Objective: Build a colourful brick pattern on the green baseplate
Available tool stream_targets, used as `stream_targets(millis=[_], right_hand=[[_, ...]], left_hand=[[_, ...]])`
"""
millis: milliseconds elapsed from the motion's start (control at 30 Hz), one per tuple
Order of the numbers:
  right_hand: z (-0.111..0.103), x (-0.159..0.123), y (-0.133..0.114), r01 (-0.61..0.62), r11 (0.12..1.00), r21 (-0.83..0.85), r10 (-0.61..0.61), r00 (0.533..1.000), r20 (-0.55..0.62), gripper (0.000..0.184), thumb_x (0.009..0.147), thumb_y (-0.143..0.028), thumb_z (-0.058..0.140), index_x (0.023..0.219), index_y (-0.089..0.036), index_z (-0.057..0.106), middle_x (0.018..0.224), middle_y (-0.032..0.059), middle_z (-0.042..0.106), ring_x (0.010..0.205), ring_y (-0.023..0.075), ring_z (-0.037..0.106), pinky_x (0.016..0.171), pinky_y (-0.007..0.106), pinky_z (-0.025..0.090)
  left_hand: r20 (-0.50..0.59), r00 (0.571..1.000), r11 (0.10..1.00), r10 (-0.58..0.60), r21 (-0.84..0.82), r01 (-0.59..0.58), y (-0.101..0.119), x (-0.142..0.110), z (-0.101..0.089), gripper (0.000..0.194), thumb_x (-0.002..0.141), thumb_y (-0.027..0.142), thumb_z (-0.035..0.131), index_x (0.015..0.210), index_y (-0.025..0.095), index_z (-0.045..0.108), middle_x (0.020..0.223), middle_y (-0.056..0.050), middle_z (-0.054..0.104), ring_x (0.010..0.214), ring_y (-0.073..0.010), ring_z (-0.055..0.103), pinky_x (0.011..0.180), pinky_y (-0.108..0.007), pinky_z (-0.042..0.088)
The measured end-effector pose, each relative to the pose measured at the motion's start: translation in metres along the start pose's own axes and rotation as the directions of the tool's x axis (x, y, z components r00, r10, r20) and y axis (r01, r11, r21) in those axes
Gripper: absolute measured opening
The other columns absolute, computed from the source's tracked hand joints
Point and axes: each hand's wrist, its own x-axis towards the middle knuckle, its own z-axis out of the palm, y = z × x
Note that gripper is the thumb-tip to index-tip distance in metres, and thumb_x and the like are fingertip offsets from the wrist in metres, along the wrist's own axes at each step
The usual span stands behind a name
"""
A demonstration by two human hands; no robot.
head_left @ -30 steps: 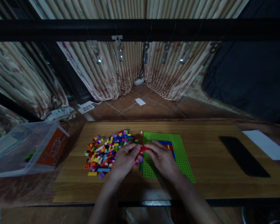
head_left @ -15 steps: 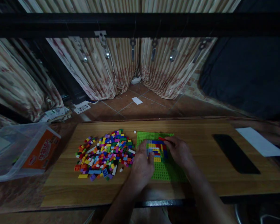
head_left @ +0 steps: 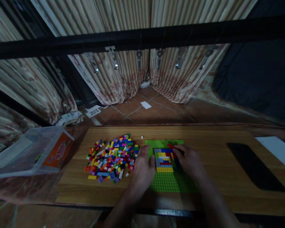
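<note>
A green studded baseplate (head_left: pixel 168 183) lies on the wooden table. On it, several rows of coloured bricks (head_left: pixel 165 161) form a low block of yellow, blue, red, white and grey. Between the thumb and fingers of my right hand (head_left: pixel 189 161) is a long red brick (head_left: pixel 171 146), held over the block's far right corner. My left hand (head_left: pixel 142 166) rests on the plate's left edge, thumb apart from the fingers, with nothing seen in it. My right hand hides part of the block's right side.
Left of the plate lies a pile of loose bricks (head_left: pixel 114 158). A small white brick (head_left: pixel 142 137) sits apart behind it. A clear plastic box (head_left: pixel 33 155) with an orange label stands at far left. To the right lie a black flat object (head_left: pixel 254 164) and white paper (head_left: pixel 277 150).
The whole view has shifted and tilted slightly. My right hand still pinches the red brick near the block's far right corner, and my left hand stays at the plate's left edge.
</note>
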Motion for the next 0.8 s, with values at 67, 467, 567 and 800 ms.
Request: stream_targets(millis=[67,467,567,800], right_hand=[[0.0,0.0,0.0,-0.004,1.0,0.007,0.004,1.0,-0.022,0.027,0.086,-0.033,0.048,0.091,-0.019,0.071,0.089,0.0074,0.07,0.08,0.0201,0.065,0.077,0.033,0.049],[-0.009,-0.005,0.011,0.018,0.988,0.15,-0.013,0.999,-0.036,0.022,0.084,-0.029,0.051,0.089,-0.021,0.071,0.089,0.0076,0.072,0.08,0.0215,0.067,0.075,0.034,0.052],[-0.009,-0.005,0.014,0.029,0.98,0.197,-0.021,0.999,-0.041,0.021,0.084,-0.028,0.051,0.089,-0.022,0.071,0.089,0.0064,0.072,0.08,0.0216,0.068,0.075,0.034,0.053],[-0.013,-0.004,0.02,0.045,0.969,0.242,-0.027,0.997,-0.074,0.021,0.085,-0.029,0.05,0.088,-0.022,0.07,0.089,0.0062,0.072,0.079,0.0216,0.067,0.073,0.034,0.052]], left_hand=[[-0.058,0.996,0.983,0.072,0.171,-0.061,-0.003,0.025,-0.009,0.04,0.087,0.015,0.043,0.126,0.011,0.053,0.129,-0.016,0.055,0.122,-0.0249,0.05,0.106,-0.04,0.04],[0.173,0.96,0.759,0.221,0.587,-0.281,-0.019,0.083,-0.022,0.03,0.079,0.0,0.04,0.073,0.015,0.065,0.082,-0.013,0.067,0.088,-0.0253,0.063,0.087,-0.037,0.045],[0.189,0.956,0.74,0.226,0.605,-0.295,-0.017,0.073,-0.031,0.032,0.074,-0.003,0.039,0.07,0.015,0.064,0.08,-0.014,0.066,0.085,-0.0256,0.063,0.083,-0.036,0.046],[0.173,0.961,0.751,0.215,0.6,-0.276,-0.015,0.052,-0.042,0.027,0.072,-0.004,0.044,0.074,0.014,0.064,0.082,-0.011,0.065,0.087,-0.0236,0.061,0.089,-0.037,0.045]])
